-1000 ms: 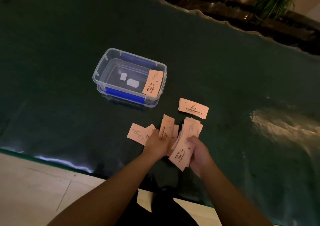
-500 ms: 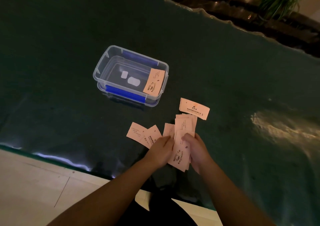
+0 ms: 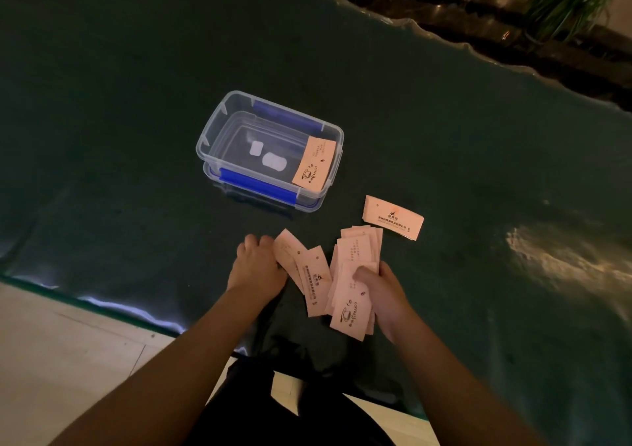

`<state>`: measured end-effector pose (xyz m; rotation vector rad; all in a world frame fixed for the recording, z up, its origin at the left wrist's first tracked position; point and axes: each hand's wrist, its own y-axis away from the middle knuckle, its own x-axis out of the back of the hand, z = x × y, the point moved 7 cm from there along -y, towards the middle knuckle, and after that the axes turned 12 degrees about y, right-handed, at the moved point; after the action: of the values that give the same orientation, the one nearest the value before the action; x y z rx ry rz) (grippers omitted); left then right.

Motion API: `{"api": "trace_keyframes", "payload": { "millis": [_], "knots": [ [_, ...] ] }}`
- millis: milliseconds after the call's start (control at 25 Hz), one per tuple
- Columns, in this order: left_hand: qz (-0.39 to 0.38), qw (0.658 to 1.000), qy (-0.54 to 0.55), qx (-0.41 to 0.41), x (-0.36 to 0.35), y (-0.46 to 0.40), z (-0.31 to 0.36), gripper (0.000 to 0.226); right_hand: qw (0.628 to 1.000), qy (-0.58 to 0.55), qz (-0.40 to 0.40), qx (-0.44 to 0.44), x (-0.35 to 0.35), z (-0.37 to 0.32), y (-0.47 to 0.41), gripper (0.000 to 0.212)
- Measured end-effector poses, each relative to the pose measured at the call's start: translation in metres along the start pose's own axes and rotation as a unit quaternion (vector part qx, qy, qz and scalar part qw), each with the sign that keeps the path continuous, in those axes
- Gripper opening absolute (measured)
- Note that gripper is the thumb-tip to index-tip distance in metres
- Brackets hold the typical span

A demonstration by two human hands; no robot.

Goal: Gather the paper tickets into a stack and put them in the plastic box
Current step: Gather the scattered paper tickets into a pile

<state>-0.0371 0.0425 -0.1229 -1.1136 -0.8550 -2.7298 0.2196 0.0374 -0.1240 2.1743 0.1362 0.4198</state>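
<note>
Pink paper fills your right hand (image 3: pixel 383 295): the thumb clamps across a rough stack of tickets (image 3: pixel 354 285), fingers curled beneath, the stack's long axis running away from you and a little to the right, its far ends fanned and uneven. Your left hand (image 3: pixel 258 264) lies knuckles-up on the dark green tabletop (image 3: pixel 119 103) with its fingers curled down at the left edge of two loose tickets (image 3: pixel 302 267); whether they have pinched the paper or only press on it you cannot tell from here. Those two overlap each other, touch your left fingers on one side, and reach almost to the held stack on the other, their long axes slanting from far-left to near-right. So they sit between your hands, and the left is the one already on them; a short sweep rightward would probably bring them under the stack.

Farther out, a single ticket (image 3: pixel 393 218) lies flat just beyond the stack's far ends, long axis crosswise, nearer your right hand. Beyond your left hand stands the clear plastic box (image 3: pixel 219 127) with blue latches, lid off, one ticket in the box (image 3: pixel 314 165) leaning against its right wall.
</note>
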Motion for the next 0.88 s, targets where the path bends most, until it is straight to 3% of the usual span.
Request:
{"api": "trace_keyframes", "payload": {
  "millis": [200,400,480,640,880],
  "knots": [
    [-0.052,0.993,0.090,-0.061,-0.013,-0.004,0.023,0.061,0.999,-0.005,0.033,0.015,-0.010,-0.006,-0.002,0.037],
    [-0.063,0.958,0.273,0.056,-0.030,0.005,0.029,0.087,0.998,-0.001,0.069,0.011,-0.016,-0.009,-0.001,0.039],
    [-0.068,0.947,0.296,0.104,-0.039,0.007,0.028,0.076,0.997,0.004,0.074,0.003,-0.014,-0.010,-0.001,0.041],
    [-0.108,0.956,0.251,0.107,-0.048,0.006,0.033,0.022,0.997,-0.003,0.067,-0.032,-0.002,-0.005,-0.004,0.043],
    [-0.124,0.956,0.245,0.100,-0.048,-0.001,0.034,0.028,0.999,-0.009,0.034,-0.034,0.004,-0.001,-0.008,0.037]
  ]
}}
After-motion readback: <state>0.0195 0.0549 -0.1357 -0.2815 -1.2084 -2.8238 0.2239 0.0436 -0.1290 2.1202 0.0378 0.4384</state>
